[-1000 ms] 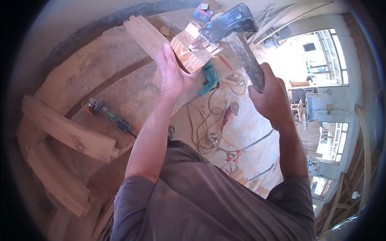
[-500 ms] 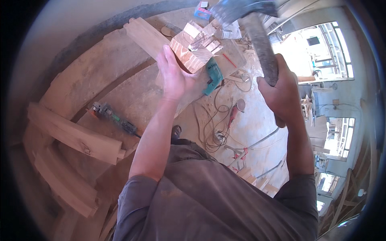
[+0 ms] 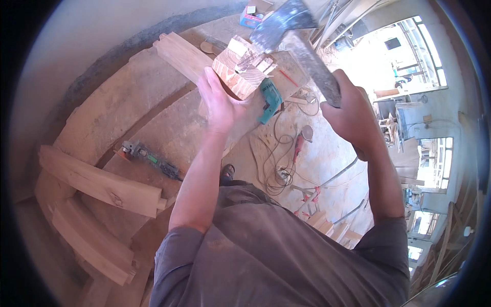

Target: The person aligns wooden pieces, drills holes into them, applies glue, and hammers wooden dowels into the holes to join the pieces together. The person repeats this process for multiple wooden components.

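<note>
My left hand (image 3: 221, 102) is closed around the near end of a thick wooden beam (image 3: 186, 59), thumb and fingers along its sides. The beam's end faces me, showing growth rings, cut steps and splintered edges. In my right hand (image 3: 353, 112) is a hatchet (image 3: 312, 61), gripped by its worn handle. Its broad metal head is raised just beyond and right of the beam's end, slightly blurred. Whether the blade touches the wood, I cannot tell. Below the beam's end lies a teal power drill (image 3: 271, 101).
An angle grinder (image 3: 148, 157) rests on the bench at left, near two shaped beams (image 3: 102, 184). A red grinder (image 3: 299, 143) and tangled cords (image 3: 276, 174) lie on the floor. A small box (image 3: 250, 18) stands at the far end. Windows (image 3: 411, 56) line the right.
The hatchet has come down and left, closer to the beam's end, with my right hand following slightly. My left hand keeps its hold on the beam. The whole view has shifted a little.
</note>
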Available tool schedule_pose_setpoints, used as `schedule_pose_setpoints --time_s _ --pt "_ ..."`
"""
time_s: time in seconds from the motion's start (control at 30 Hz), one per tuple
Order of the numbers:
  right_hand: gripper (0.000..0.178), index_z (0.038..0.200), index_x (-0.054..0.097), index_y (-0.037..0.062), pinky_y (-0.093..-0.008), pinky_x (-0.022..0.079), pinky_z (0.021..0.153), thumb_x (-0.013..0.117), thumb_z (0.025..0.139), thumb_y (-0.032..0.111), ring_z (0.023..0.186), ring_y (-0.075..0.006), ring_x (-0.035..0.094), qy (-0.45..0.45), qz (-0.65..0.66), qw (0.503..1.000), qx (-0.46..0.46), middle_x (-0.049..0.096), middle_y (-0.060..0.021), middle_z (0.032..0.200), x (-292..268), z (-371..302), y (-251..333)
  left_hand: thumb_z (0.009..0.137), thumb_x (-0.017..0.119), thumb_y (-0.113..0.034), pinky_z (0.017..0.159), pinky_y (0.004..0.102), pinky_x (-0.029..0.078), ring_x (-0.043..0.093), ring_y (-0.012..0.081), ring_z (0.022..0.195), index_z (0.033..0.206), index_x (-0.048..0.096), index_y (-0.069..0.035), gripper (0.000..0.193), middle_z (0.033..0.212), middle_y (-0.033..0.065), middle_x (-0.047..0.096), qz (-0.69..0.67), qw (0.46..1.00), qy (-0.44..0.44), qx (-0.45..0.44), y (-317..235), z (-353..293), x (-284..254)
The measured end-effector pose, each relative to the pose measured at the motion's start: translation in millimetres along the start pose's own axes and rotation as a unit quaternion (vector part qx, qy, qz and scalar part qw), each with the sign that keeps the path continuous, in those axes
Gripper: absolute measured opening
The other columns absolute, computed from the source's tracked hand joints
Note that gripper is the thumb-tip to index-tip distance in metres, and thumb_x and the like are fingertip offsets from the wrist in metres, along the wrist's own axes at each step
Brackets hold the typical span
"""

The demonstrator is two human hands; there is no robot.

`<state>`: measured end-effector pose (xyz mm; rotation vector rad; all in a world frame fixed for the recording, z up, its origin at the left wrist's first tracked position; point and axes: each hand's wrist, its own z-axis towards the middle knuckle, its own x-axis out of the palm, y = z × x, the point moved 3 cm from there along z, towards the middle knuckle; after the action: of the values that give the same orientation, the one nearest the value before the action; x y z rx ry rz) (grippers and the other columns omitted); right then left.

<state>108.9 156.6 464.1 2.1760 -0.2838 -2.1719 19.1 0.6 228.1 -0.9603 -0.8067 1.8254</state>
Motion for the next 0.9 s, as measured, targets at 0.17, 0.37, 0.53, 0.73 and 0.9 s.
schedule_pose_setpoints --time_s 0.17,0.37,0.53,0.73,0.9 --pt "0.04 0.124 0.052 -0.0009 -0.0495 0.051 0.07 0.061 0.087 0.009 0.077 -0.0463 0.068 -0.003 0.023 1.0 0.019 0.066 -0.0281 0.078 12.3 -4.3 -6.3 0.062 0.096 -0.024 0.106 0.051 0.04 0.042 0.0429 0.121 0.154 0.013 0.008 0.127 0.131 0.0274 0.039 0.002 1.0 -0.009 -0.001 2.8 -2.2 2.0" --pt "0.048 0.128 0.054 -0.005 -0.0393 0.053 0.064 0.066 0.084 0.011 0.067 -0.0278 0.068 -0.034 0.183 0.977 0.101 0.069 -0.0195 0.094 59.7 -5.9 -76.2 0.063 0.095 -0.026 0.108 0.0524 0.038 0.04 0.0423 0.124 0.153 0.014 0.009 0.126 0.134 0.027 0.038 -0.005 1.0 -0.006 0.012 4.4 1.6 5.9" --pt "0.034 0.112 0.059 -0.0017 -0.033 0.048 0.05 0.069 0.08 0.005 0.052 -0.0163 0.059 0.06 0.464 0.856 0.221 0.062 -0.0063 0.072 153.1 8.4 -171.8 0.063 0.093 -0.025 0.108 0.0521 0.037 0.04 0.0422 0.122 0.148 0.024 0.005 0.114 0.132 0.0251 0.041 0.028 0.999 0.035 0.01 -3.9 9.0 -0.4" --pt "0.014 0.078 0.062 0.0056 -0.0338 0.048 0.048 0.066 0.083 0.018 0.05 -0.0197 0.058 0.163 0.551 0.754 0.318 0.06 -0.0072 0.062 298.9 68.0 -322.1 0.069 0.092 -0.025 0.111 0.0484 0.038 0.043 0.0339 0.131 0.146 0.028 0.002 0.104 0.14 0.0192 0.042 0.043 0.995 0.061 -0.062 -13.5 14.1 1.9" --pt "0.017 0.076 0.06 0.0088 -0.0369 0.05 0.048 0.063 0.086 0.023 0.049 -0.0221 0.057 0.18 0.635 0.659 0.361 0.059 -0.0075 0.062 361.6 136.7 -369.4 0.076 0.09 -0.019 0.112 0.0414 0.04 0.052 0.0274 0.131 0.146 0.027 0.0 0.096 0.143 0.0155 0.049 0.102 0.982 0.127 -0.093 -24.8 15.4 7.2"
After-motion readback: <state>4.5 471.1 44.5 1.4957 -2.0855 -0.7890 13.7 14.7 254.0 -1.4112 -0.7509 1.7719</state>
